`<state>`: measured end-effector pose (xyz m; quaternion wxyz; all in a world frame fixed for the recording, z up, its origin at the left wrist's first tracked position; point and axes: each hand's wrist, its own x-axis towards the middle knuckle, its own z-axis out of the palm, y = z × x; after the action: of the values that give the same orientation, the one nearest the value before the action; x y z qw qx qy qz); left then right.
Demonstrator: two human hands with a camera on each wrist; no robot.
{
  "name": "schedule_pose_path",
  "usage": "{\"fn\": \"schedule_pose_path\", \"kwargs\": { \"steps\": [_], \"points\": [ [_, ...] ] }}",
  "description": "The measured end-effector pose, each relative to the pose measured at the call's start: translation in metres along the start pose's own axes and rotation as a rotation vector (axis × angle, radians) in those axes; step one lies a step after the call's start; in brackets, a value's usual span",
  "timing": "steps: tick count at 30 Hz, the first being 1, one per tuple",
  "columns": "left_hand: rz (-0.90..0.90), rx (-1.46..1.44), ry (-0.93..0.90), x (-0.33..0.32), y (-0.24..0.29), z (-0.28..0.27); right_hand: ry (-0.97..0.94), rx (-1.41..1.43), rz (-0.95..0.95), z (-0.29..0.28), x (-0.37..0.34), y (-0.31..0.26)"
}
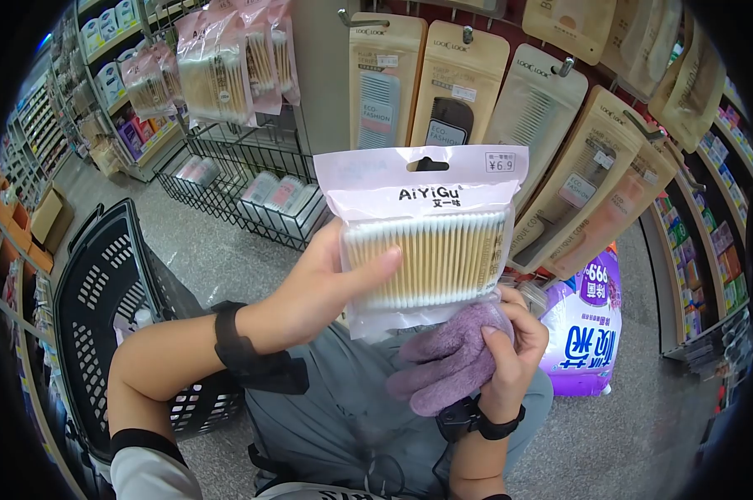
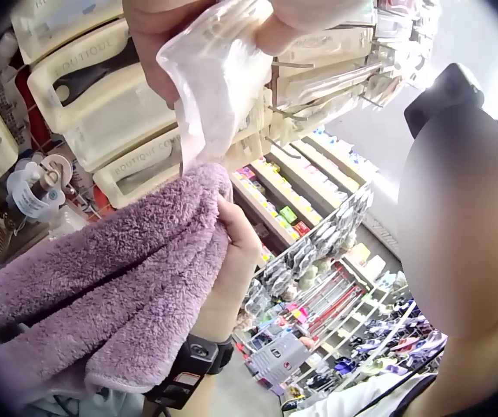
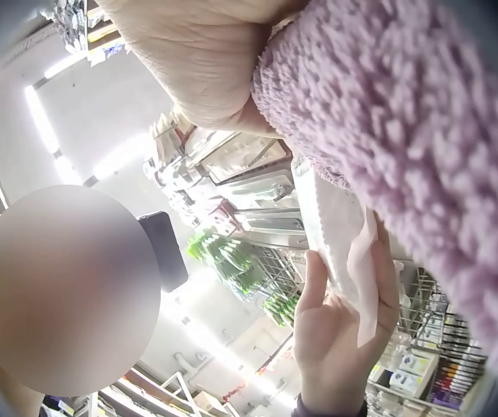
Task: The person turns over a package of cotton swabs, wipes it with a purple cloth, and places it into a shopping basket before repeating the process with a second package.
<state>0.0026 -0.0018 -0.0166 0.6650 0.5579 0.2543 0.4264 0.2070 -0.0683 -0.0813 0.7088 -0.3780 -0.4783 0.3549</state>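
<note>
A pink-topped clear bag of cotton swabs (image 1: 430,258) is held upright at the centre of the head view. My left hand (image 1: 335,275) grips its left side, thumb across the front. Below the bag's lower right corner, my right hand (image 1: 510,358) holds a folded purple fluffy cloth (image 1: 451,358), its fingers also at the bag's bottom edge. In the left wrist view the cloth (image 2: 136,278) hangs in long folds from the right hand (image 2: 236,261). The right wrist view has the left hand (image 3: 345,339) round the bag (image 3: 340,234).
A black shopping basket (image 1: 101,325) stands at the left. Comb packs (image 1: 460,92) and more swab bags (image 1: 214,75) hang on hooks ahead, above a wire rack (image 1: 251,200). A purple and white bag (image 1: 585,325) sits on the floor at the right.
</note>
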Motion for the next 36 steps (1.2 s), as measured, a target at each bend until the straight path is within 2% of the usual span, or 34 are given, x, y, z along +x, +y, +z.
{"fn": "schedule_pose_path", "kwargs": {
  "steps": [13, 25, 29, 32, 36],
  "points": [
    [0.075, 0.144, -0.075, -0.004, -0.003, -0.002, 0.002, -0.005, 0.012, -0.005, -0.001, 0.0],
    [0.031, -0.078, 0.098, 0.003, 0.002, -0.002, -0.003, 0.051, 0.036, 0.001, 0.001, 0.0],
    [0.001, -0.027, 0.047, 0.002, 0.002, -0.004, 0.018, 0.091, 0.004, 0.002, 0.002, -0.004],
    [0.018, 0.086, -0.056, -0.001, 0.001, -0.008, -0.056, 0.218, 0.127, -0.005, 0.002, -0.005],
    [0.084, 0.211, -0.111, -0.004, -0.001, -0.008, -0.102, 0.126, 0.146, -0.009, 0.0, -0.006]
  ]
}}
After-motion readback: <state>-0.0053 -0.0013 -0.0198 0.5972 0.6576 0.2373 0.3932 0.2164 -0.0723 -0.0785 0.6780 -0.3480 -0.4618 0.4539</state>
